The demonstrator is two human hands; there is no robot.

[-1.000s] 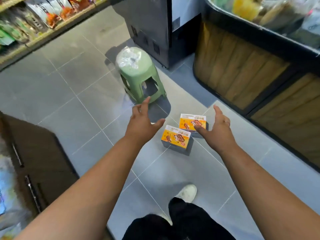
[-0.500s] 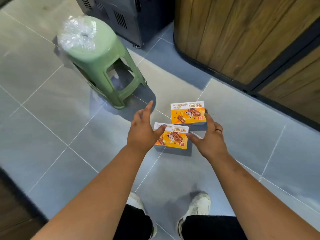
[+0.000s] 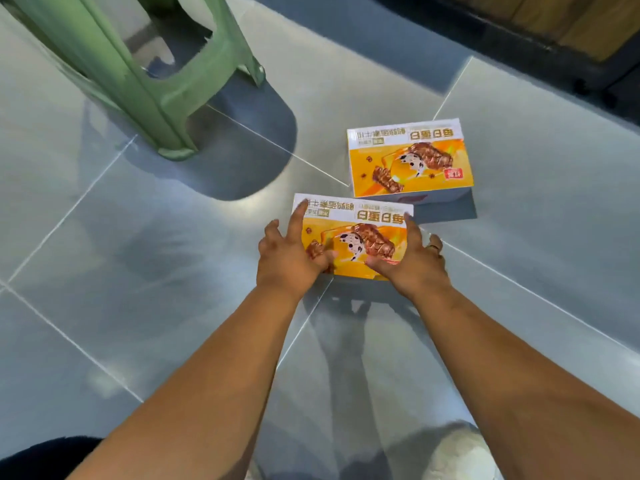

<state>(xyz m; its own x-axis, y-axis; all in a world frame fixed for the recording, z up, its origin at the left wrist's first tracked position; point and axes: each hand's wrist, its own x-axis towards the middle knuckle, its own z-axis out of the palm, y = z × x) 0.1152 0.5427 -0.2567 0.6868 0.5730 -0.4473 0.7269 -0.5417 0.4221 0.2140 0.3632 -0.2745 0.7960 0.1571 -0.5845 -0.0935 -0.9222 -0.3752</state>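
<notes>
Box [image 3: 356, 233] between left grip [image 3: 287, 259], right grip [image 3: 412, 263]

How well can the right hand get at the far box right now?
Probably yes, but not at once: the right hand holds the near box with the left hand. The far box lies just beyond, top bare, nothing between.

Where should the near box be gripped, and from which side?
By its two short ends, one hand each, coming down from the near side. The near box lies flat on the floor, broad face up, likely too wide for one hand; both ends are free, while the far box crowds its back right corner. The left hand and right hand hold those ends, thumbs on top.
</notes>
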